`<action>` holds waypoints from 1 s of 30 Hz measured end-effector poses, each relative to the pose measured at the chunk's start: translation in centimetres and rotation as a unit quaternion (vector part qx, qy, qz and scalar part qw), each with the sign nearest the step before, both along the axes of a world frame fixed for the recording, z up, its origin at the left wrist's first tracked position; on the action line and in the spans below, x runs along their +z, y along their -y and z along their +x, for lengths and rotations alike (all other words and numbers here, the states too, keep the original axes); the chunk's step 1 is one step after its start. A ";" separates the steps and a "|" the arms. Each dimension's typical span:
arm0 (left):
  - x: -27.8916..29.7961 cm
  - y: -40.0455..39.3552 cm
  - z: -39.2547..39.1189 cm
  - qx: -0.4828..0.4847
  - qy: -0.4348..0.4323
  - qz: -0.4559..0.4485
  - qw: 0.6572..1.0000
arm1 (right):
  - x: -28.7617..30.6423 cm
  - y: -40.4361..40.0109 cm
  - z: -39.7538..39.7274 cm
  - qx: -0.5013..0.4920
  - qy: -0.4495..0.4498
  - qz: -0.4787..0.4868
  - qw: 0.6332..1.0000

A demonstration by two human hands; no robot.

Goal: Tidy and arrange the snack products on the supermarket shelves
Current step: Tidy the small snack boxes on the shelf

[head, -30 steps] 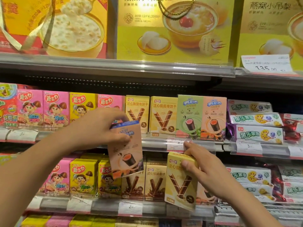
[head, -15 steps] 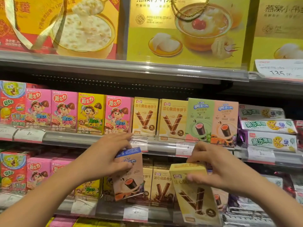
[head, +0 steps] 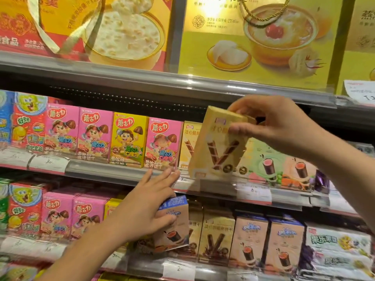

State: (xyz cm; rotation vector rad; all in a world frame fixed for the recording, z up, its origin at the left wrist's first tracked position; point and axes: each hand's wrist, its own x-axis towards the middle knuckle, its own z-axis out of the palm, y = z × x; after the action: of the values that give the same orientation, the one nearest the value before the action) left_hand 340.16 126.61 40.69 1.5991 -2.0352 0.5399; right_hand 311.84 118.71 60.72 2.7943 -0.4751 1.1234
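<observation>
A: The right hand [head: 278, 126] pinches the pale yellow cardboard wafer-roll box [head: 218, 146] by its top, tilted before the middle shelf.

B: Probably light and crushable, so the edges are best. The left hand [head: 146, 207] holds the tan blue-topped box [head: 174, 224] on the lower shelf.

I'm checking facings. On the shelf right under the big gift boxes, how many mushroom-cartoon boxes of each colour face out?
Pink mushroom boxes: 3
Yellow mushroom box: 1
Total: 4
</observation>
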 end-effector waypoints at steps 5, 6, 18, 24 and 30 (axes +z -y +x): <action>0.1 -0.1 0.4 -0.020 -0.022 -0.001 1.000 | 1.5 0.7 3.3 -0.020 0.019 -0.017 0.999; 0.1 -0.1 0.4 -0.023 -0.026 0.000 0.999 | 1.6 0.8 3.8 -0.023 0.023 -0.021 0.999; -0.7 0.3 0.7 -0.077 -0.099 -0.033 0.992 | -0.9 0.9 5.8 -0.110 -0.009 -0.145 0.983; -0.8 0.4 0.8 -0.090 -0.130 -0.033 0.987 | -1.6 1.4 6.1 -0.126 -0.026 -0.165 0.978; -1.0 0.5 0.7 -0.086 -0.137 -0.034 0.986 | -1.7 2.6 6.6 -0.121 -0.023 -0.175 0.977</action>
State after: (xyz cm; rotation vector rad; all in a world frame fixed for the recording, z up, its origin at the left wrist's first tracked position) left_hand 340.89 126.14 39.70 1.3590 -1.9034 0.3042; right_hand 318.42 116.16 59.00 2.3804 -0.5369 0.9783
